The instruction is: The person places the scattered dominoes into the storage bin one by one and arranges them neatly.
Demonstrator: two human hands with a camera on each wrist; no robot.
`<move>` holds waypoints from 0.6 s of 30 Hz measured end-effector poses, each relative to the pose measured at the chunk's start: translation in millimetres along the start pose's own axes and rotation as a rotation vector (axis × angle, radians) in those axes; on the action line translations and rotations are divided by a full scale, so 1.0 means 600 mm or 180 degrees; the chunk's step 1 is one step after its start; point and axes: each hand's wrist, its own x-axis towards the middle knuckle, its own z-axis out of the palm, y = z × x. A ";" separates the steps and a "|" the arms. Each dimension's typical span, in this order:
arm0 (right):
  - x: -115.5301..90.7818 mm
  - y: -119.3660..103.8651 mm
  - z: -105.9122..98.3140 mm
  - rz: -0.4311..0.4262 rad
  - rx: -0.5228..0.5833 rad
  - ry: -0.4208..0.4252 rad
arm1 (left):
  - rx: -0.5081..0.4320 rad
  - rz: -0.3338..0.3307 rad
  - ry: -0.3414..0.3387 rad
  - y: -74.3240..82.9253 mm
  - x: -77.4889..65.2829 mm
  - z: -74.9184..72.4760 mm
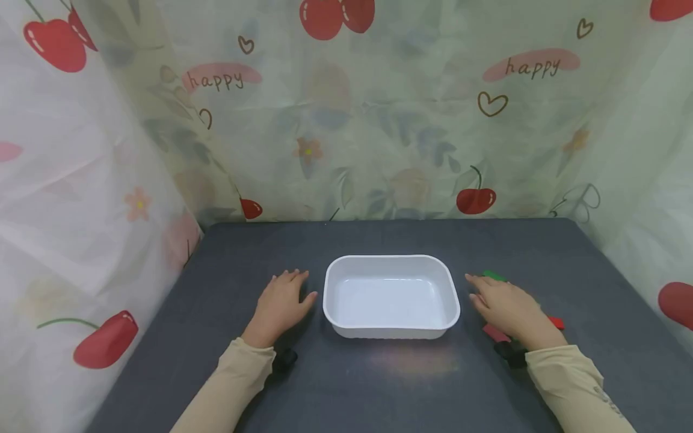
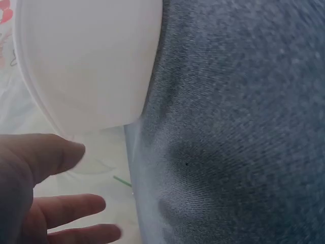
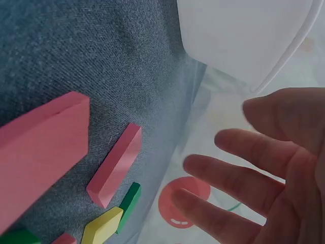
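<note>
A white rectangular tub (image 1: pixel 391 332) stands on the dark grey table, its inside showing only its own white floor. To its left, my left hand (image 1: pixel 278 307) hovers palm down with fingers spread, the thumb pointing at the tub's side. My right hand (image 1: pixel 503 310) is on the other side, fingers extended and holding nothing. Beneath and beside that hand lie coloured blocks: a pink block (image 3: pixel 114 165), a larger pink block (image 3: pixel 45 152) close to the camera, a yellow block (image 3: pixel 101 225) and a green block (image 3: pixel 129 207). The hand covers most of them in the head view.
The dark grey table (image 1: pixel 346 391) reaches back to a hanging cloth (image 1: pixel 357 132) printed with cherries and hearts. More cloth hangs along the left and right sides. A red block (image 1: pixel 556 323) shows just right of the right wrist.
</note>
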 end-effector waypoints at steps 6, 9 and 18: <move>0.001 0.004 -0.007 0.0034 0.0083 -0.0044 | -0.0276 -0.0140 -0.0051 -0.002 0.003 -0.002; 0.002 0.002 -0.010 0.0043 0.0092 -0.0031 | -0.0406 -0.0212 -0.0088 -0.001 0.003 -0.004; 0.004 -0.007 -0.015 0.0115 0.0319 0.0100 | -0.0793 -0.0292 -0.0028 0.001 0.005 -0.009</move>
